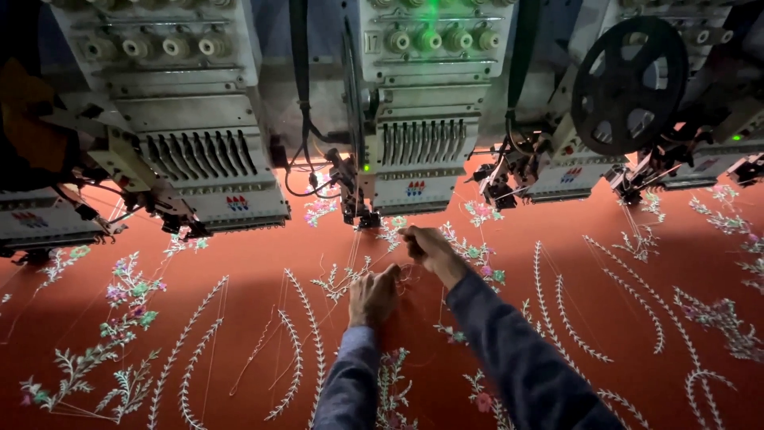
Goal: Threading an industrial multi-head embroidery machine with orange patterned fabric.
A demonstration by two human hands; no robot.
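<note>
Your left hand (pixel 372 296) lies palm down on the rust-orange embroidered fabric (pixel 247 263), fingers curled and pinched at the tips over a loose tangle of pale thread (pixel 344 280); can't tell if the thread is actually gripped. Your right hand (pixel 427 248) sits just ahead and to the right, fingers clenched, looks like a pinch on a fine strand near the fabric, but the strand is too thin to confirm. Both sleeves are dark blue.

The hands are almost touching, directly below the middle white embroidery machine head (pixel 420 103), just beside its needle foot. A green indicator light (pixel 366 168) is lit on that head.

The fabric is stretched flat under the whole row. Stitched on it: white leafy vine sprays (pixel 306 334) and small pink-and-green floral motifs (pixel 127 291), some with loose thread tails trailing.

Another white embroidery head (pixel 183 119) stands to the left. At right, a black spoked wheel (pixel 629 84) hangs on the machine frame.

No containers in view.
</note>
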